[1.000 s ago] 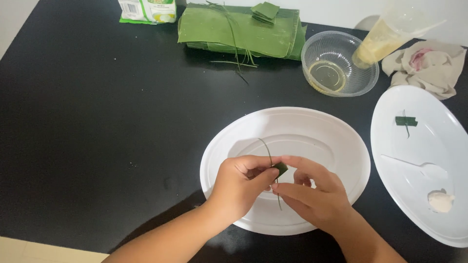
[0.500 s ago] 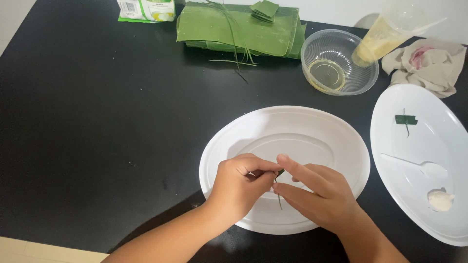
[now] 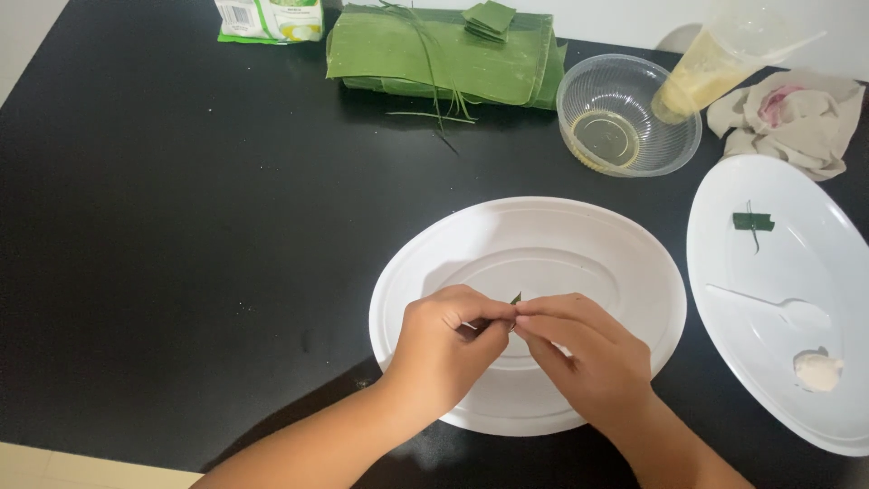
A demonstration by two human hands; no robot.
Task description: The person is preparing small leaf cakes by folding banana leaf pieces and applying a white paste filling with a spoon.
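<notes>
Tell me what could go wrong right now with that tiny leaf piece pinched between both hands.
The small green leaf piece is almost hidden between the left hand and right hand; a tight pinch might tear it. If it slips, it should land on the white oval plate.

A black table (image 3: 181, 226) under even light — pale wall (image 3: 615, 18) behind.

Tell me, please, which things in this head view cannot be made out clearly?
- Small green leaf piece: head view, only a tip shows; the left hand and right hand pinch together over it.
- Green-and-white packet: cut off by the top edge.
- Clear plastic cup of yellowish liquid: top cut off by the same edge.
- Small white lump on the right white oval plate: too small to identify.
</notes>
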